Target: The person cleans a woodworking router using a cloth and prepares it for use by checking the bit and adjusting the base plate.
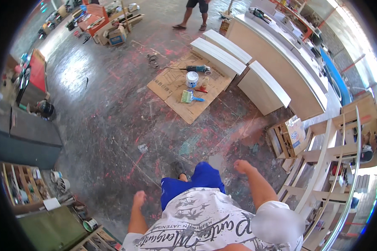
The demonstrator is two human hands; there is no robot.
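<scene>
My left hand [140,198] hangs by my left side over the floor, fingers loosely curled, holding nothing. My right hand [241,166] is swung forward on the right of my blue shorts, its fingers curled in with nothing visible in them. Neither touches anything. Ahead, a flat cardboard sheet [165,85] lies on the floor. On it are a wide paintbrush [187,97] with a blue handle and pale bristles, a white paint can [192,80], a small jar [205,83], a red-handled tool [201,90] and a teal angle grinder [198,68] with its cord.
Pale curved panels [264,88] stand by the cardboard, in front of a long curved counter [276,58]. A wooden frame [322,157] rises at my right. Dark cabinets [29,136] and a wooden crate [24,184] line the left. Another person's legs [194,14] show far ahead.
</scene>
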